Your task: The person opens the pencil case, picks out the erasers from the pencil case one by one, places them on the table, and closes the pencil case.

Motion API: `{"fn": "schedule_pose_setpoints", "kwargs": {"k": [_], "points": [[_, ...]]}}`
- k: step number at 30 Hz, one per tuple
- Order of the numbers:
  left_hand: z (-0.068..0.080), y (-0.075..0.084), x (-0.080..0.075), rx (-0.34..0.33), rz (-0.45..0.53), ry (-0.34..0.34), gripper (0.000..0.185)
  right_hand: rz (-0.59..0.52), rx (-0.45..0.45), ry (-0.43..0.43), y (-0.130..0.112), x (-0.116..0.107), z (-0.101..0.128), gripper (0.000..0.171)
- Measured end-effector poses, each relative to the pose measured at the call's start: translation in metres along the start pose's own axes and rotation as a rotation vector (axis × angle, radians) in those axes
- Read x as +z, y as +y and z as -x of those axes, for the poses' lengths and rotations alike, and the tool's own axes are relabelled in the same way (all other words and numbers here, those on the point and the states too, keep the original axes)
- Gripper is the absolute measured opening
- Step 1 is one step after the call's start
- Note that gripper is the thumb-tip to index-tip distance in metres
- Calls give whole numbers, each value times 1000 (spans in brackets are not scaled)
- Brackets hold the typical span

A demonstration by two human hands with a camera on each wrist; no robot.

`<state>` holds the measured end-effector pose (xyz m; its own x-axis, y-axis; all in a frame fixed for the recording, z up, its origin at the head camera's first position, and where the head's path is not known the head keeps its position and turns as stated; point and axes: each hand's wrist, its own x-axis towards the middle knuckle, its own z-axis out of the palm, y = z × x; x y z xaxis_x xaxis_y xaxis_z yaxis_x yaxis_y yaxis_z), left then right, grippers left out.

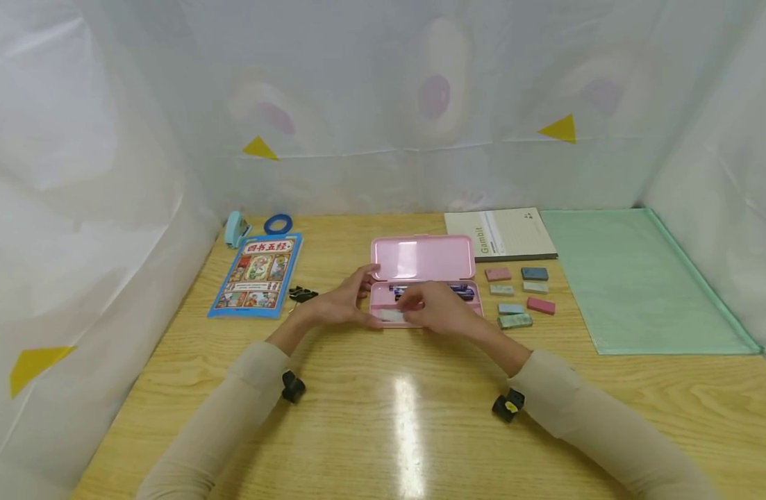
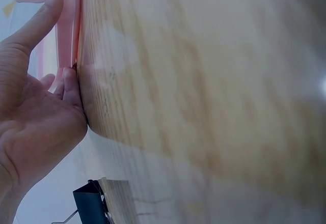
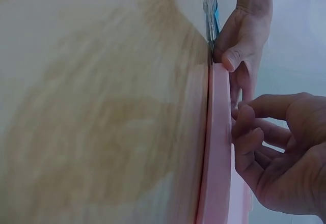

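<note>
Bench (image 1: 383, 417): wooden, screened by white sheeting on three sides. A green mat (image 1: 639, 278) lies at far right, placed well apart from the work.

Notebook (image 1: 501, 235) at far centre-right and picture book (image 1: 257, 274) at far left lie flat to either side of the work.

Pink pencil case (image 1: 420, 278): centre of the bench, lid laid open toward the far side, tray facing up with dark pens in its far part and a pale item at its near left. Judged to be held open for access to the contents.

Left hand (image 1: 345, 302): forearm resting on the bench, palm toward the case's left end, thumb along the near edge and fingers spread about the corner, apparently steadying it against sliding.

Right hand (image 1: 435, 309): reaches over the tray from the near right, fingers (image 3: 249, 132) curled and drawn together inside it. Whether they pinch anything cannot be told.

Seven erasers (image 1: 521, 295) lie in loose rows just right of the case, within easy reach of the right hand.

Black binder clips (image 1: 303, 294) sit just left of the left hand.
</note>
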<state>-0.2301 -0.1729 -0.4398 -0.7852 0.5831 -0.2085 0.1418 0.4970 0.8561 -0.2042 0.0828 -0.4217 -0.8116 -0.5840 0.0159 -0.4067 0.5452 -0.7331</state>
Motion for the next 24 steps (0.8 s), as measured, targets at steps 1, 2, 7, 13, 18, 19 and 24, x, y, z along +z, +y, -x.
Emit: {"fn": "schedule_pose_setpoints", "kwargs": {"k": [1,2,7,13,18,19,24], "points": [[0,0,0,-1,-1,0,115,6,4,14,0,1,-1,19],[0,0,0,-1,-3,-1,115,12,9,27,0,2,-2,19],[0,1,0,0,1,0,115,22,10,67,0,7,-7,18],[0,0,0,1,7,-7,116,-7,15,61,-2,9,-8,19],[1,0,0,-10,9,-5,116,-62,53,51,0,3,-4,17],[1,1,0,-12,9,-4,115,-81,69,52,1,0,-2,16],[2,3,0,-6,13,-7,115,-135,116,73,13,-18,10,14]]}}
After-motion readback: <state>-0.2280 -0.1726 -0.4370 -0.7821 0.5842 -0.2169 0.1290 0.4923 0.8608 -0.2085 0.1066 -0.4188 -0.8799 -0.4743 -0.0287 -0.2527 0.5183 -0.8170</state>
